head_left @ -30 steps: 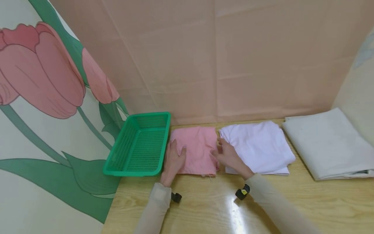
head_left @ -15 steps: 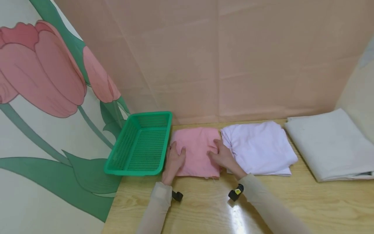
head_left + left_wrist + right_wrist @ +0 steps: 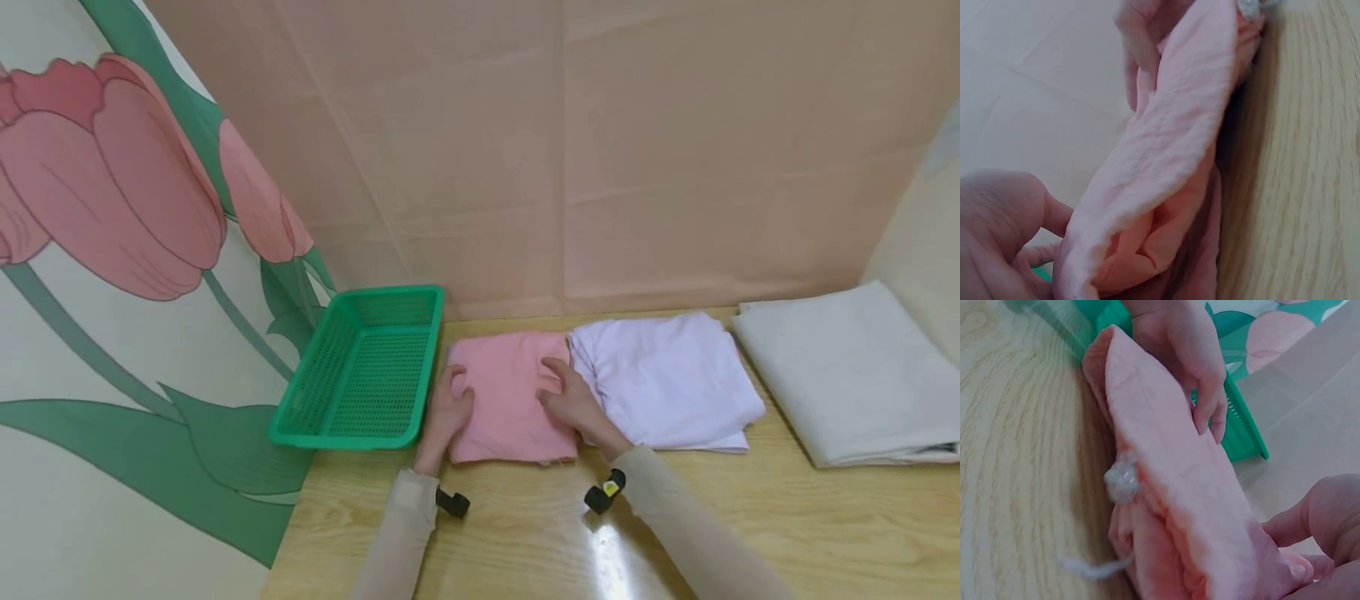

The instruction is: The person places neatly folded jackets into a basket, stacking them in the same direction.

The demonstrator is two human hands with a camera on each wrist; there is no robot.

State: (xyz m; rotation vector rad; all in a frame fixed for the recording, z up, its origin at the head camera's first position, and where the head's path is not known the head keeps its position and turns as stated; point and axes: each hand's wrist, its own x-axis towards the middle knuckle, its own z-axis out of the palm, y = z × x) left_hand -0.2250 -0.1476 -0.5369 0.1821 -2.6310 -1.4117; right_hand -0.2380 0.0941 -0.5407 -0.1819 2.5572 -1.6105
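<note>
A folded pink cloth (image 3: 510,400) lies between both hands on the wooden table. My left hand (image 3: 448,410) grips its left side, thumb on top and fingers at the outer edge. The right hand (image 3: 573,404) holds the opposite side; in the right wrist view its thumb and fingers pinch a bunched part of the pink cloth (image 3: 1179,462). Loose folds of the pink cloth (image 3: 1154,150) face the left wrist camera. A small whitish tuft (image 3: 1124,481) and a loose thread hang at its near edge. Some fingertips are hidden by the fabric.
Left of the cloth stands a green perforated plastic basket (image 3: 360,375). To the right lie a folded white cloth (image 3: 667,379) and a larger folded grey-white cloth (image 3: 847,375). A beige sheet (image 3: 525,167) hangs behind the table (image 3: 517,533).
The right hand has closed in on the pink cloth's right side. The cloth has shifted slightly right and nearer to me, and the left fingers have curled more at its left edge.
</note>
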